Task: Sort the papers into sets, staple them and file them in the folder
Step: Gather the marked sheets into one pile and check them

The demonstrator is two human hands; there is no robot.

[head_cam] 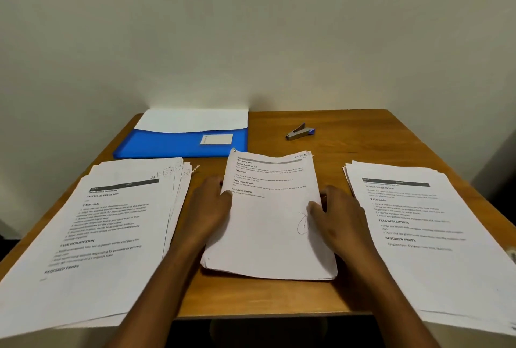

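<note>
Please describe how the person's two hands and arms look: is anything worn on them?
Both forearms are bare as far as the picture shows, with no sleeves visible. The left hand and right hand wear no gloves; no watch, bracelet or ring can be seen.

"task goal" on middle stack (269, 224)
</note>
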